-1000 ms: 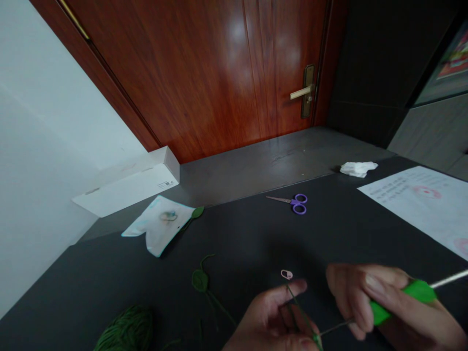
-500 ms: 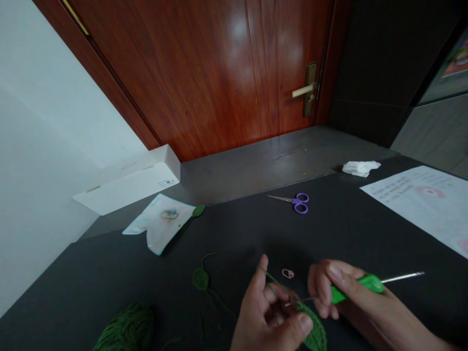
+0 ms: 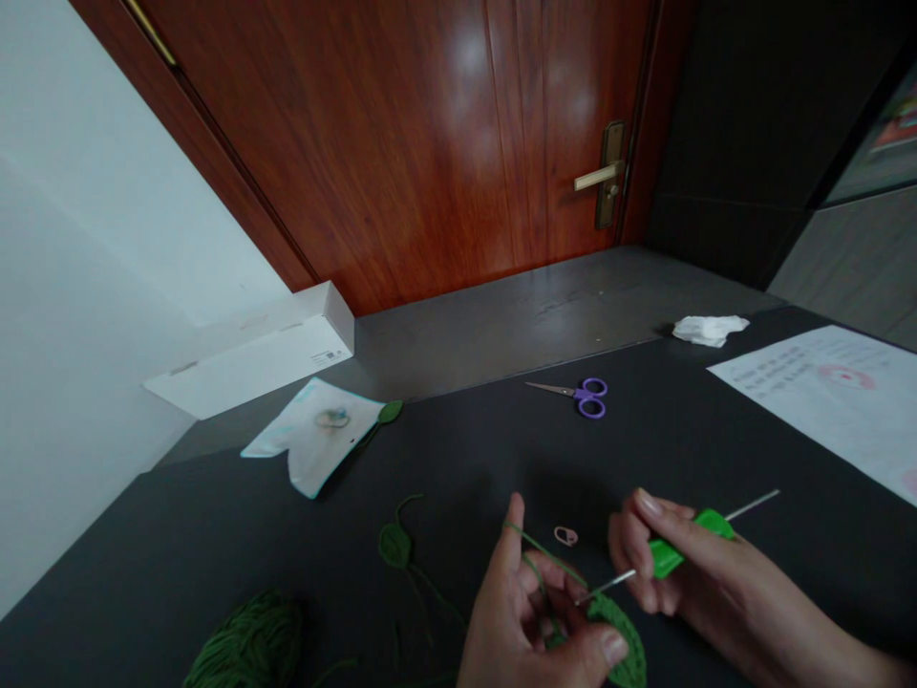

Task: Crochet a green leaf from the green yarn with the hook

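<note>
Left hand [image 3: 520, 626] is partly closed: thumb pinches the green piece [image 3: 625, 648] against the fingers, low in view at the near side of the counter [image 3: 465, 459]; 1 finger sticks up with the yarn [image 3: 545, 552] over it, probably to tension the strand and present it to the hook [image 3: 666, 557]. Pinch is near the worked edge, I'd guess so that edge stands firm against the hook. Right hand [image 3: 709, 578] is curled shut round the hook's green handle, thumb along the top; looks like a grip for fine tip control. Hook has 2 metal ends: 1 at the piece's upper edge, the other pointing up and away, clear of the work. Can't tell if the tip is through a stitch or just against it. Yarn ball [image 3: 247, 645] sits on the left-hand side, which suits a feed there, but the full strand path isn't traceable. Marker [image 3: 565, 536] lies just beyond the hands, within easy reach. Small leaf [image 3: 394, 546] lies left of them, tails loose. Scissors [image 3: 590, 394] are farther back, blades pointing left, out of the working area. Pouch [image 3: 319, 420] and a 2nd leaf [image 3: 391, 412] sit back left, also out of the way.
</note>
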Motion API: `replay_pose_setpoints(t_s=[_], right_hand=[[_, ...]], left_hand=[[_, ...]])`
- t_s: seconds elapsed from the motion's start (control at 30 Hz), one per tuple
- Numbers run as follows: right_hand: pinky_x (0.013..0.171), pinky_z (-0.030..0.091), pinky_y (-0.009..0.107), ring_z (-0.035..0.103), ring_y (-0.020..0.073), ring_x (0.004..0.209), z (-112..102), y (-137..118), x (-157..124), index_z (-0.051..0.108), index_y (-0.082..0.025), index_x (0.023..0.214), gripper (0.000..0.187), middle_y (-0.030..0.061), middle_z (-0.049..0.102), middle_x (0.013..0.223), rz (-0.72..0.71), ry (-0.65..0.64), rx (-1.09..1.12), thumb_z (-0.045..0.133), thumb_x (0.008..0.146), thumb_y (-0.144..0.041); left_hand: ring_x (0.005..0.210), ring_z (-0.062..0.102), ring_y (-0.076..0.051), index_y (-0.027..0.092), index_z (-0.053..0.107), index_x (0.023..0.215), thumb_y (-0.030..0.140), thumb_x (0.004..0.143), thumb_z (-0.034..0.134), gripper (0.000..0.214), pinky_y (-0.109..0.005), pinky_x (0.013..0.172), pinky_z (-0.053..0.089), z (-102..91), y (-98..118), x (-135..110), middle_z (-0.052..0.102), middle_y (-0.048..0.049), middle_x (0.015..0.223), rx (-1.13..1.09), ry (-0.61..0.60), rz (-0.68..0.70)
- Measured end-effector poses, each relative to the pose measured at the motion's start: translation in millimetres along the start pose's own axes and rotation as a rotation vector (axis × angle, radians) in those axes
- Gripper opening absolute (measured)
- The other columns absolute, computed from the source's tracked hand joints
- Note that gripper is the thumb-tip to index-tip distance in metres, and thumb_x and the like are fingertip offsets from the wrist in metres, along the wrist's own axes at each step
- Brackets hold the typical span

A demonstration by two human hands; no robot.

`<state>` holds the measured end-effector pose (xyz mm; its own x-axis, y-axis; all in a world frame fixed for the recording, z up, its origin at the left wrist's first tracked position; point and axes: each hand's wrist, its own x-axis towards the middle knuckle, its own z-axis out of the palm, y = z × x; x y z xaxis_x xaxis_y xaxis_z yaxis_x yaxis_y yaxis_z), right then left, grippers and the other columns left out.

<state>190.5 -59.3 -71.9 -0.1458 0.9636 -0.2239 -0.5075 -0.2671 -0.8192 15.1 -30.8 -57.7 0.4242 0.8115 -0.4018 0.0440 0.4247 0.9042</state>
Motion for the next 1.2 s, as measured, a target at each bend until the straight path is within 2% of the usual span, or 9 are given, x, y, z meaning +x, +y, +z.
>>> replay_pose_setpoints(t_s=[0.27, 0.53, 0.67, 0.83, 0.93, 1.03, 1.13, 1.2], right_hand=[[0.059, 0.035, 0.029, 0.046, 0.0149, 0.056, -2.5, -6.3, 0.1, 0.065, -0.019, 0.06, 0.046, 0.0004, 0.057, 0.057, -0.059, -0.025, -0.028, 0.049, 0.097, -0.042], [0.058, 0.035, 0.031, 0.046, 0.0161, 0.056, -6.0, -8.7, -1.6, 0.066, -0.02, 0.059, 0.047, 0.0015, 0.058, 0.056, -0.168, -0.069, -0.109, 0.046, 0.098, -0.038], [0.056, 0.036, 0.028, 0.045, 0.0147, 0.056, -3.9, -8.3, -0.3, 0.065, -0.02, 0.062, 0.045, 0.0008, 0.057, 0.058, -0.129, -0.045, -0.067, 0.048, 0.097, -0.042], [0.058, 0.039, 0.026, 0.045, 0.0146, 0.059, 0.3, -5.6, -0.2, 0.066, -0.019, 0.066, 0.044, 0.0012, 0.059, 0.063, -0.121, -0.032, -0.064, 0.051, 0.094, -0.05], [0.061, 0.041, 0.027, 0.049, 0.0151, 0.063, -0.5, 1.5, -0.3, 0.066, -0.02, 0.068, 0.037, 0.0012, 0.06, 0.067, -0.153, -0.064, -0.097, 0.062, 0.088, -0.051], [0.062, 0.043, 0.026, 0.052, 0.0152, 0.067, -4.5, 13.0, -0.4, 0.065, -0.022, 0.071, 0.025, 0.0002, 0.062, 0.073, -0.233, -0.101, -0.122, 0.08, 0.074, -0.041], [0.065, 0.045, 0.025, 0.056, 0.0153, 0.072, -9.2, 22.2, -0.3, 0.064, -0.025, 0.074, 0.021, -0.0004, 0.065, 0.081, -0.302, -0.124, -0.132, 0.085, 0.07, -0.029], [0.066, 0.046, 0.024, 0.058, 0.0148, 0.074, -11.2, 24.1, 0.0, 0.064, -0.025, 0.074, 0.02, -0.0007, 0.066, 0.084, -0.299, -0.141, -0.132, 0.084, 0.071, -0.024]], left_hand=[[0.063, 0.053, -0.01, 0.005, 0.009, 0.151, 0.013, 0.057, 0.073, 0.114, -0.025, 0.062, 0.037, 1.8, 8.4, -3.1, 0.061, 0.0009, 0.081, -0.041, -0.014, -0.04], [0.069, 0.055, -0.012, 0.003, 0.016, 0.15, 0.015, 0.058, 0.076, 0.111, -0.026, 0.067, 0.04, -2.8, 4.4, -2.7, 0.062, -0.0015, 0.084, -0.068, -0.045, -0.053], [0.073, 0.057, -0.013, 0.002, 0.016, 0.15, 0.017, 0.059, 0.078, 0.111, -0.028, 0.074, 0.043, -4.0, 4.3, -3.4, 0.062, -0.0018, 0.084, -0.107, -0.066, -0.052], [0.077, 0.058, -0.014, 0.005, 0.023, 0.148, 0.019, 0.06, 0.078, 0.105, -0.027, 0.072, 0.043, -5.3, 2.3, -5.4, 0.062, -0.0036, 0.09, -0.118, -0.018, -0.037], [0.079, 0.059, -0.015, 0.009, 0.027, 0.148, 0.019, 0.061, 0.078, 0.102, -0.027, 0.072, 0.044, -4.6, 0.7, -6.4, 0.062, -0.003, 0.091, -0.134, 0.01, -0.015], [0.076, 0.059, -0.014, 0.012, 0.025, 0.15, 0.017, 0.06, 0.079, 0.105, -0.028, 0.072, 0.044, -1.6, 1.8, -6.8, 0.062, -0.0009, 0.087, -0.172, -0.002, 0.018], [0.072, 0.059, -0.013, 0.012, 0.017, 0.152, 0.013, 0.058, 0.078, 0.112, -0.027, 0.071, 0.044, 2.9, 4.3, -7.7, 0.062, 0.0007, 0.081, -0.239, -0.027, 0.035], [0.071, 0.059, -0.012, 0.014, 0.015, 0.153, 0.009, 0.057, 0.077, 0.114, -0.026, 0.069, 0.043, 5.5, 4.8, -8.8, 0.063, 0.0018, 0.078, -0.261, -0.027, 0.03]])
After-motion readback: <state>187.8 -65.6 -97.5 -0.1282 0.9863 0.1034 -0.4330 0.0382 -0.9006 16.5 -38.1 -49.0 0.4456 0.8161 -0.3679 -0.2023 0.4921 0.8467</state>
